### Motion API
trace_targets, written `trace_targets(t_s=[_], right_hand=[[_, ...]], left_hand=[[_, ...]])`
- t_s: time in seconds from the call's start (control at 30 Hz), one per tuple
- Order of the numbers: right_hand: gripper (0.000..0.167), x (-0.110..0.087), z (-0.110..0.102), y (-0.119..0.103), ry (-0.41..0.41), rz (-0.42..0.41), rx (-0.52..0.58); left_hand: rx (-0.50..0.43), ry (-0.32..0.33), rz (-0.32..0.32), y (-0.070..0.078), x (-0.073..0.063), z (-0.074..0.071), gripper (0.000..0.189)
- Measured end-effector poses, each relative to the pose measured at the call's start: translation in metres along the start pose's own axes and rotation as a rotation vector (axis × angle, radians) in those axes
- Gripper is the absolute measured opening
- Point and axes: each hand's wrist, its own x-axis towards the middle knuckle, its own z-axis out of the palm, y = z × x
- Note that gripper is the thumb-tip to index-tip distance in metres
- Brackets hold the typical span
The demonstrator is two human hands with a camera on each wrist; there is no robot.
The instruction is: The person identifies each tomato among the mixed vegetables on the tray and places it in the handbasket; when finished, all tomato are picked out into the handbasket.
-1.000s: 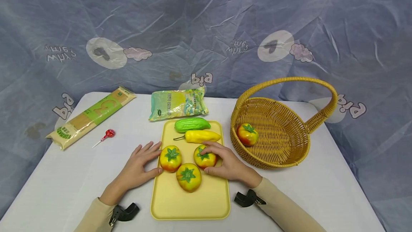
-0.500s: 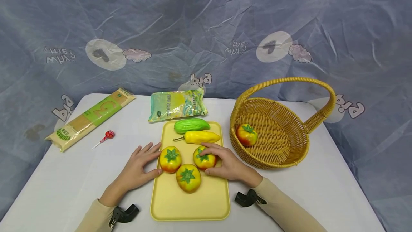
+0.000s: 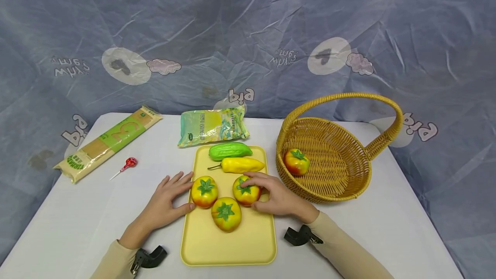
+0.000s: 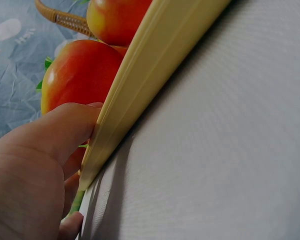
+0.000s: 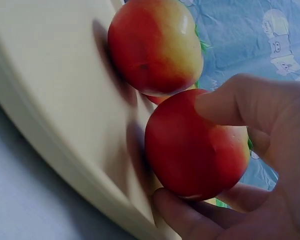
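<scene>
In the head view my right hand (image 3: 277, 199) lies around a yellow-red tomato (image 3: 244, 199) with a green leafy top, on the right side of the yellow tray (image 3: 228, 251). The right wrist view shows its thumb and fingers about that tomato (image 5: 190, 150). My left hand (image 3: 166, 203) rests at the tray's left edge with fingers spread. In the left wrist view its thumb lies at the tray rim (image 4: 135, 65), close to another tomato (image 4: 85, 75). A third tomato (image 3: 226, 222) sits between the hands, nearer the front.
Behind the tomatoes lie a yellow pepper (image 3: 243, 165) and a green cucumber-like vegetable (image 3: 230, 151). A wicker basket (image 3: 329, 184) at right holds one tomato (image 3: 296, 165). A printed packet (image 3: 213, 126), noodle pack (image 3: 112, 141) and red lollipop (image 3: 131, 162) lie farther back.
My right hand has shifted slightly right, its thumb drawn a little away from the tomato's front in the head view. The left hand stays in place.
</scene>
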Motion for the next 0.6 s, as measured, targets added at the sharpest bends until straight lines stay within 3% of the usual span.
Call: trace_targets(t_s=[0.23,0.6], right_hand=[[0.048,-0.0011,-0.0035,-0.0006,-0.024,0.004,0.002],[0.047,-0.0019,-0.0055,-0.0023,-0.06,0.042,0.109]], left_hand=[[0.001,-0.008,-0.012,-0.0005,0.0004,0.0009,0.059],[0.003,-0.01,-0.011,-0.0003,0.0006,0.0012,0.059]])
